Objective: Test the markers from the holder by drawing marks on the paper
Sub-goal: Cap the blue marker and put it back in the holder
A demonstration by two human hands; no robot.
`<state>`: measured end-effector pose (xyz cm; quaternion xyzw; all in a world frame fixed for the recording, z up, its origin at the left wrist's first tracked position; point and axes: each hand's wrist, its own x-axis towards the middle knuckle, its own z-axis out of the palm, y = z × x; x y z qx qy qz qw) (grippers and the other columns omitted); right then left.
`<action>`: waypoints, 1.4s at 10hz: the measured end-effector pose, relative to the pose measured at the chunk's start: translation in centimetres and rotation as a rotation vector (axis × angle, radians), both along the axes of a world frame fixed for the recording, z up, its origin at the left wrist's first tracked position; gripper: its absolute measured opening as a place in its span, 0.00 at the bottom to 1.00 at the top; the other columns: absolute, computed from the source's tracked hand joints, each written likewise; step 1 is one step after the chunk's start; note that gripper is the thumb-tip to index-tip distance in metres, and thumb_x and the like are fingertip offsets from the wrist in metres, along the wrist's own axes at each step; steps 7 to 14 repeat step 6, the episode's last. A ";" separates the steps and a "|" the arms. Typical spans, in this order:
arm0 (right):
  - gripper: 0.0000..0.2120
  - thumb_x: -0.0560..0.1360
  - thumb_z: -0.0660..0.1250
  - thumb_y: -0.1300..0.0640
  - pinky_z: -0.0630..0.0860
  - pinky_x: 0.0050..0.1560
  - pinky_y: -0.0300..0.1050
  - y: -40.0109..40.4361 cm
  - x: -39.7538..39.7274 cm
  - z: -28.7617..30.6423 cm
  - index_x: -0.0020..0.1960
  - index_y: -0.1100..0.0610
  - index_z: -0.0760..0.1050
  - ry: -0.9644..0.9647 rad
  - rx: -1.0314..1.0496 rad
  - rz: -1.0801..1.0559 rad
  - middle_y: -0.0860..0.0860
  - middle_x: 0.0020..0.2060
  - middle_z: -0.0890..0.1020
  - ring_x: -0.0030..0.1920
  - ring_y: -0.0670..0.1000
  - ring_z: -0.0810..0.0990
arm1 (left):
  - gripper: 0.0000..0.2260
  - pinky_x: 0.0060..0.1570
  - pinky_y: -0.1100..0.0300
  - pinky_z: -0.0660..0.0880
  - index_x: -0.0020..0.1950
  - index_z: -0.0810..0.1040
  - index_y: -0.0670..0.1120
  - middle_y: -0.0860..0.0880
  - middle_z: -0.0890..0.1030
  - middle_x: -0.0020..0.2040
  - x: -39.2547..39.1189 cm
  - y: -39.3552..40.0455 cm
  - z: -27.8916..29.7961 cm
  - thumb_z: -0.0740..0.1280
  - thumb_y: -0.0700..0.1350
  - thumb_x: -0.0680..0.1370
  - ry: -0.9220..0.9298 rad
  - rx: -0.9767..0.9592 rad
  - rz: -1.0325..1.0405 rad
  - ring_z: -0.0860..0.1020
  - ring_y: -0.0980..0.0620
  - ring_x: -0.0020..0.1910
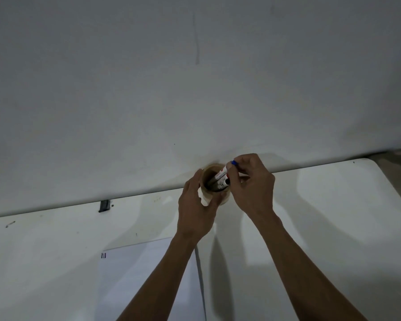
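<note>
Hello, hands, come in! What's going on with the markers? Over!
Left hand steadies holder. Right hand pinches blue-capped marker at holder's mouth. Nothing blocking.

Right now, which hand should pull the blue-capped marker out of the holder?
Right. The right hand already pinches the blue-capped marker at its top, above the holder. The left hand wraps the holder's side, so it likely serves best steadying it.
</note>
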<state>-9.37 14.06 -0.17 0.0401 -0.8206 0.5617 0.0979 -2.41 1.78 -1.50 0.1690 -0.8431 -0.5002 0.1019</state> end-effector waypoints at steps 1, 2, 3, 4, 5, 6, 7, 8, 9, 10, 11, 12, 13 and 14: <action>0.03 0.76 0.73 0.60 0.80 0.43 0.33 -0.2 -0.1 -0.3 0.48 0.57 0.79 -0.001 0.026 -0.017 0.45 0.39 0.85 0.44 0.43 0.85 | 0.31 0.61 0.47 0.79 0.62 0.64 0.78 0.76 0.73 0.60 -0.1 -0.1 -0.2 0.75 0.49 0.73 0.006 -0.017 -0.017 0.75 0.62 0.64; 0.01 0.77 0.72 0.59 0.80 0.42 0.33 -0.2 0.0 -0.4 0.47 0.57 0.80 -0.012 0.040 -0.016 0.44 0.38 0.84 0.43 0.40 0.84 | 0.31 0.60 0.48 0.79 0.63 0.65 0.77 0.80 0.70 0.59 -0.1 -0.1 -0.2 0.75 0.48 0.74 -0.001 -0.004 -0.015 0.73 0.69 0.61; 0.02 0.77 0.72 0.59 0.76 0.42 0.27 -0.1 0.1 0.0 0.48 0.56 0.81 -0.031 0.034 -0.006 0.41 0.38 0.83 0.42 0.32 0.82 | 0.29 0.60 0.50 0.79 0.64 0.64 0.71 0.83 0.69 0.58 -0.1 -0.1 -0.4 0.75 0.47 0.74 0.001 -0.020 -0.030 0.70 0.75 0.59; 0.06 0.77 0.72 0.59 0.73 0.44 0.23 0.2 0.2 0.6 0.53 0.57 0.81 -0.045 0.021 0.020 0.44 0.42 0.84 0.43 0.29 0.81 | 0.29 0.61 0.45 0.78 0.68 0.66 0.67 0.71 0.73 0.65 -0.1 0.0 -0.3 0.75 0.51 0.73 -0.015 -0.023 -0.015 0.73 0.64 0.66; 0.10 0.77 0.73 0.58 0.76 0.45 0.25 0.6 0.4 0.8 0.58 0.57 0.81 -0.052 0.024 0.053 0.48 0.47 0.85 0.46 0.33 0.81 | 0.31 0.62 0.42 0.77 0.71 0.64 0.64 0.56 0.74 0.72 0.3 -0.1 -0.4 0.75 0.54 0.72 -0.039 -0.016 0.015 0.73 0.52 0.70; 0.13 0.77 0.73 0.58 0.79 0.49 0.30 0.9 0.8 1.7 0.61 0.57 0.81 -0.023 0.024 0.065 0.51 0.52 0.86 0.51 0.39 0.81 | 0.29 0.61 0.44 0.78 0.70 0.66 0.64 0.59 0.74 0.69 0.7 -0.1 0.2 0.75 0.52 0.73 -0.008 -0.022 0.035 0.74 0.52 0.68; 0.13 0.77 0.73 0.58 0.79 0.49 0.30 0.9 0.8 1.7 0.61 0.57 0.81 -0.023 0.024 0.065 0.51 0.52 0.86 0.51 0.39 0.81 | 0.29 0.61 0.44 0.78 0.70 0.66 0.64 0.59 0.74 0.69 0.7 -0.1 0.2 0.75 0.52 0.73 -0.008 -0.022 0.035 0.74 0.52 0.68; 0.13 0.77 0.73 0.58 0.79 0.49 0.30 0.9 0.8 1.7 0.61 0.57 0.81 -0.023 0.024 0.065 0.51 0.52 0.86 0.51 0.39 0.81 | 0.29 0.61 0.44 0.78 0.70 0.66 0.64 0.59 0.74 0.69 0.7 -0.1 0.2 0.75 0.52 0.73 -0.008 -0.022 0.035 0.74 0.52 0.68; 0.13 0.77 0.73 0.58 0.79 0.49 0.30 0.9 0.8 1.7 0.61 0.57 0.81 -0.023 0.024 0.065 0.51 0.52 0.86 0.51 0.39 0.81 | 0.29 0.61 0.44 0.78 0.70 0.66 0.64 0.59 0.74 0.69 0.7 -0.1 0.2 0.75 0.52 0.73 -0.008 -0.022 0.035 0.74 0.52 0.68; 0.13 0.77 0.73 0.58 0.79 0.49 0.30 0.9 0.8 1.7 0.61 0.57 0.81 -0.023 0.024 0.065 0.51 0.52 0.86 0.51 0.39 0.81 | 0.29 0.61 0.44 0.78 0.70 0.66 0.64 0.59 0.74 0.69 0.7 -0.1 0.2 0.75 0.52 0.73 -0.008 -0.022 0.035 0.74 0.52 0.68; 0.13 0.77 0.73 0.58 0.79 0.49 0.30 0.9 0.8 1.7 0.61 0.57 0.81 -0.023 0.024 0.065 0.51 0.52 0.86 0.51 0.39 0.81 | 0.29 0.61 0.44 0.78 0.70 0.66 0.64 0.59 0.74 0.69 0.7 -0.1 0.2 0.75 0.52 0.73 -0.008 -0.022 0.035 0.74 0.52 0.68; 0.13 0.77 0.73 0.58 0.79 0.49 0.30 0.9 0.8 1.7 0.61 0.57 0.81 -0.023 0.024 0.065 0.51 0.52 0.86 0.51 0.39 0.81 | 0.29 0.61 0.44 0.78 0.70 0.66 0.64 0.59 0.74 0.69 0.7 -0.1 0.2 0.75 0.52 0.73 -0.008 -0.022 0.035 0.74 0.52 0.68; 0.13 0.77 0.73 0.58 0.79 0.49 0.30 0.9 0.8 1.7 0.61 0.57 0.81 -0.023 0.024 0.065 0.51 0.52 0.86 0.51 0.39 0.81 | 0.29 0.61 0.44 0.78 0.70 0.66 0.64 0.59 0.74 0.69 0.7 -0.1 0.2 0.75 0.52 0.73 -0.008 -0.022 0.035 0.74 0.52 0.68; 0.13 0.77 0.73 0.58 0.79 0.49 0.30 0.9 0.8 1.7 0.61 0.57 0.81 -0.023 0.024 0.065 0.51 0.52 0.86 0.51 0.39 0.81 | 0.29 0.61 0.44 0.78 0.70 0.66 0.64 0.59 0.74 0.69 0.7 -0.1 0.2 0.75 0.52 0.73 -0.008 -0.022 0.035 0.74 0.52 0.68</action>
